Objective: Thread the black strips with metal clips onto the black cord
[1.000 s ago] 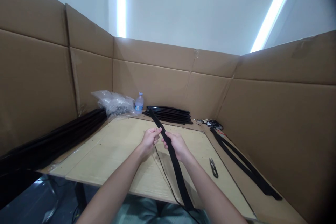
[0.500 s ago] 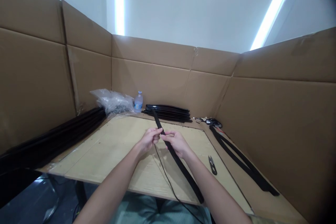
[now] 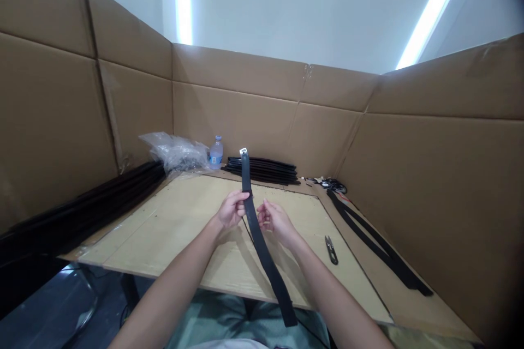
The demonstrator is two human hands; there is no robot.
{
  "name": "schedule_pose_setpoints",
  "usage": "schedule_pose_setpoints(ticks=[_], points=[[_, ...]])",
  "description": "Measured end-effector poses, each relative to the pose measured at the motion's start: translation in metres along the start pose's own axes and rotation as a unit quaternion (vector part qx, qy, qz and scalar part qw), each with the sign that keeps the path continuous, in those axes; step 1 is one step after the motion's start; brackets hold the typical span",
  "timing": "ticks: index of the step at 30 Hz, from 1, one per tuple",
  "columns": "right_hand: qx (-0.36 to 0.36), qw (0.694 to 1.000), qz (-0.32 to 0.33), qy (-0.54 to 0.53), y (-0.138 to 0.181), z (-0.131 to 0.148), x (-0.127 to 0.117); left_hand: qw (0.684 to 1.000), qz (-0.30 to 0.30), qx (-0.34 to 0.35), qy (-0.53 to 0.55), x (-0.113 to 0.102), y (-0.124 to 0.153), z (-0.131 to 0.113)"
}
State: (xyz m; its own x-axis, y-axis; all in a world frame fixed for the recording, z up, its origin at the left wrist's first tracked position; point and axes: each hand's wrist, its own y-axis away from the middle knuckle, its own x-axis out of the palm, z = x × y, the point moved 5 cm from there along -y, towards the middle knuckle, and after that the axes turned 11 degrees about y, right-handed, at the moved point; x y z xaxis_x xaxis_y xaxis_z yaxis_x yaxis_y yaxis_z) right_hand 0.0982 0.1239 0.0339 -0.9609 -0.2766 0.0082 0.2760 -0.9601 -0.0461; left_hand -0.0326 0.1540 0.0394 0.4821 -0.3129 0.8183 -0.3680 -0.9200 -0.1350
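Observation:
A long black strap [image 3: 262, 245] runs from a pale tip raised above the table, between my hands, down past the table's front edge. My left hand [image 3: 231, 209] is closed on the strap a little below its upper end. Just to the right, my right hand [image 3: 275, 220] has its fingers apart and holds nothing; its fingertips sit close to the strap. A thin black cord lies on the board under the strap.
A pair of black snips [image 3: 331, 250] lies right of my right arm. Two black straps [image 3: 379, 248] lie along the right cardboard wall. A stack of black strips [image 3: 268, 169], a water bottle [image 3: 216, 152] and a plastic bag [image 3: 176, 152] sit at the back. Long black bars [image 3: 82, 212] line the left.
The strap's far end has lifted off the table and stands upright. My right hand has let go of the strap and opened. My left hand keeps its hold.

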Motion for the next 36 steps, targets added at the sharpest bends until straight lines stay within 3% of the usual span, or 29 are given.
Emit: schedule_pose_setpoints(ticks=[2, 4, 10, 11, 12, 13, 14, 15, 16, 17, 19, 20, 22, 26, 28, 33, 36], points=[[0.027, 0.997, 0.064, 0.020, 0.001, -0.013, -0.003, 0.999, -0.017, -0.011, 0.033, -0.004, 0.002, -0.003], [0.076, 0.981, 0.169, 0.047, 0.008, -0.028, 0.007, 0.997, -0.032, -0.022, 0.060, -0.006, 0.004, -0.006], [0.145, 0.898, 0.414, 0.029, 0.025, -0.050, 0.072, 0.994, -0.036, -0.038, 0.096, -0.005, 0.008, -0.011], [0.128, 0.908, 0.399, 0.017, 0.017, -0.048, 0.075, 0.994, -0.043, -0.038, 0.098, -0.005, 0.008, -0.011], [0.091, 0.940, 0.329, 0.006, 0.003, -0.042, 0.069, 0.993, -0.052, -0.037, 0.097, -0.005, 0.008, -0.012], [0.035, 0.979, 0.203, -0.001, -0.013, -0.034, 0.053, 0.993, -0.062, -0.034, 0.094, -0.005, 0.008, -0.013], [-0.005, 0.997, 0.072, 0.001, -0.025, -0.028, 0.031, 0.993, -0.071, -0.029, 0.091, -0.005, 0.007, -0.014], [-0.032, 0.999, -0.041, 0.003, -0.033, -0.022, 0.009, 0.993, -0.080, -0.024, 0.086, -0.005, 0.007, -0.015], [-0.047, 0.993, -0.112, 0.003, -0.036, -0.019, -0.010, 0.993, -0.087, -0.020, 0.079, -0.005, 0.006, -0.015], [-0.053, 0.989, -0.137, 0.001, -0.036, -0.017, -0.024, 0.993, -0.094, -0.014, 0.073, -0.005, 0.005, -0.015], [-0.048, 0.994, -0.100, -0.009, -0.030, -0.017, -0.034, 0.993, -0.103, 0.009, 0.060, -0.005, 0.003, -0.016], [-0.033, 0.999, -0.033, -0.023, -0.024, -0.019, -0.030, 0.993, -0.104, 0.024, 0.054, -0.006, 0.002, -0.016], [0.003, 0.995, 0.091, -0.044, -0.007, -0.023, -0.013, 0.992, -0.099, 0.058, 0.047, -0.006, 0.001, -0.018], [0.052, 0.976, 0.210, -0.028, 0.021, -0.022, 0.019, 0.991, -0.082, 0.094, 0.046, -0.011, -0.001, -0.022], [0.070, 0.968, 0.238, -0.037, 0.025, -0.019, 0.024, 0.991, -0.077, 0.100, 0.047, -0.013, -0.002, -0.023], [0.091, 0.957, 0.237, -0.142, 0.027, -0.009, 0.011, 0.992, -0.042, 0.120, 0.022, -0.013, -0.001, -0.026], [0.091, 0.960, 0.242, -0.111, 0.030, -0.011, 0.007, 0.994, -0.017, 0.111, -0.013, -0.012, -0.002, -0.023]])
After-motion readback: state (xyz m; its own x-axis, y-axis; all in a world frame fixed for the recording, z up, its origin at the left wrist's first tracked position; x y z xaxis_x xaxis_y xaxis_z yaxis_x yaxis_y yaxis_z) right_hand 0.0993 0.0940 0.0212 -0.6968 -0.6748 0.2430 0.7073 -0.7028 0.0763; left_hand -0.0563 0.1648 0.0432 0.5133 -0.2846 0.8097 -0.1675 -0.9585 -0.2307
